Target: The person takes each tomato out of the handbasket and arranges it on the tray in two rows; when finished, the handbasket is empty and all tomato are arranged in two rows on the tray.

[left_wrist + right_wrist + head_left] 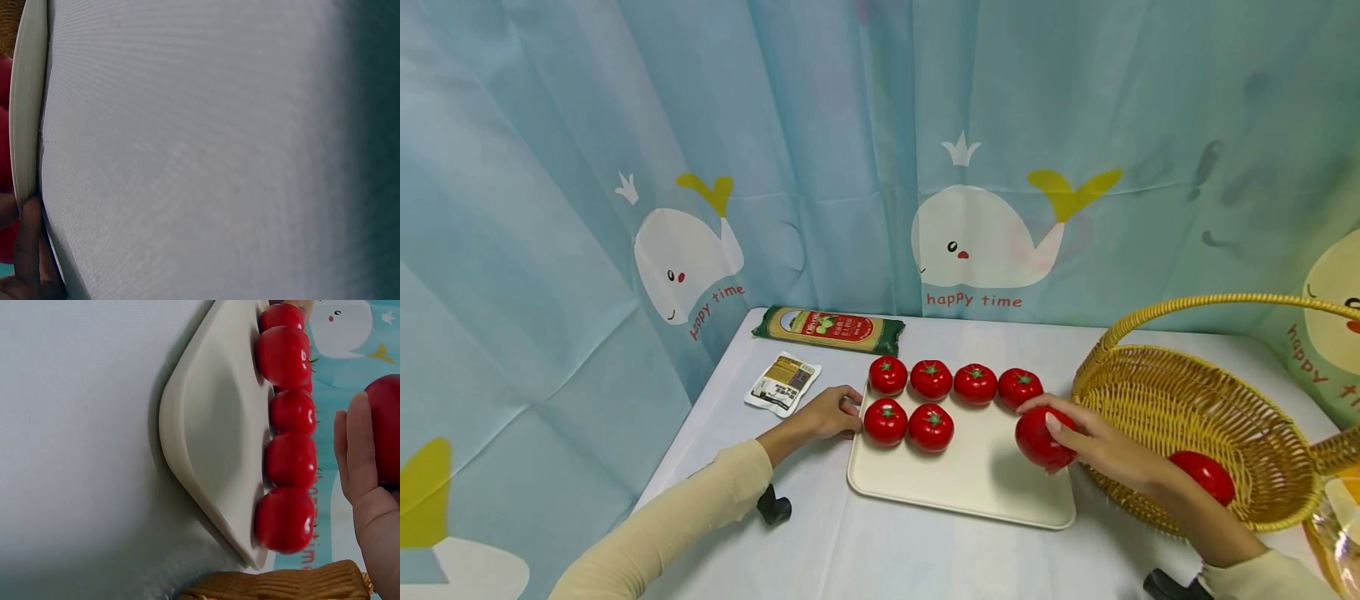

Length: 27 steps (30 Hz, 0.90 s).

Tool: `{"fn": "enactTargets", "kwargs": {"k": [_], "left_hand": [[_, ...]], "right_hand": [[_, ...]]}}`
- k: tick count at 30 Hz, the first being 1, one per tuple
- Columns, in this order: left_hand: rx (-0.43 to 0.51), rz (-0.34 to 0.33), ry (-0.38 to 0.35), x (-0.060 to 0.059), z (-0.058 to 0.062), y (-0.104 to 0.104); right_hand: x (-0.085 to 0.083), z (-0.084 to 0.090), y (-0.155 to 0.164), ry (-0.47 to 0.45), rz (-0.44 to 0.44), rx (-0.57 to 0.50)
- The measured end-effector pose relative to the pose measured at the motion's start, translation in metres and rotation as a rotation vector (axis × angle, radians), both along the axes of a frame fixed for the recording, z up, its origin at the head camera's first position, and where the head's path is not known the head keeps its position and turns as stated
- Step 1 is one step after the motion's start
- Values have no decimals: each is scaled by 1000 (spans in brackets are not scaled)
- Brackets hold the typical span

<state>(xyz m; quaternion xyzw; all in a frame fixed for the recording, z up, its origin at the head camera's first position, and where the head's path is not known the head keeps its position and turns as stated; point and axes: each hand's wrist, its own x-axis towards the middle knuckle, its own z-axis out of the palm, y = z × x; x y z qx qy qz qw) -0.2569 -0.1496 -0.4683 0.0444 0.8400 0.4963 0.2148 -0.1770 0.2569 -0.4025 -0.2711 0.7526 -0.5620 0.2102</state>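
My right hand [1093,442] holds a red tomato [1043,440] above the right side of the cream tray [955,492]. In the right wrist view, that tomato [389,428] is seen against the fingers, apart from the tray below. On the tray stand several tomatoes: a back row [975,384] and two in front, one of them a tomato [931,427] near the middle. At the tray's left edge, my left hand [831,414] grips the rim [28,112], thumb on the inner side and fingers outside. One more tomato [1202,477] lies in the wicker basket [1210,392].
The basket's tall handle [1210,300] arches up at the right. Left of the tray lie a white packet [783,383] and, behind it, a green-ended long package [829,329]. A clear-wrapped item [1343,525] sits at the right edge. Blue curtain [850,125] hangs behind the table.
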Motion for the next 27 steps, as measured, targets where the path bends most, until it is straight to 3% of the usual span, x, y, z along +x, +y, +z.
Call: {"fn": "enactTargets", "kwargs": {"k": [4,9,19,22,27], "left_hand": [[-5,1,3,0,0,1],[5,2,10,2,2,2],[13,8,8,2,1,2],[16,12,7,1,0,1],[17,11,8,1,-1,1]], "right_hand": [[0,-1,-3,-32,-38,6],[0,-6,-6,61,-128,97],[-2,-12,-6,79,-82,55],[-2,-11,-8,110,-92,79],[-1,-12,-14,85,-89,110]]}}
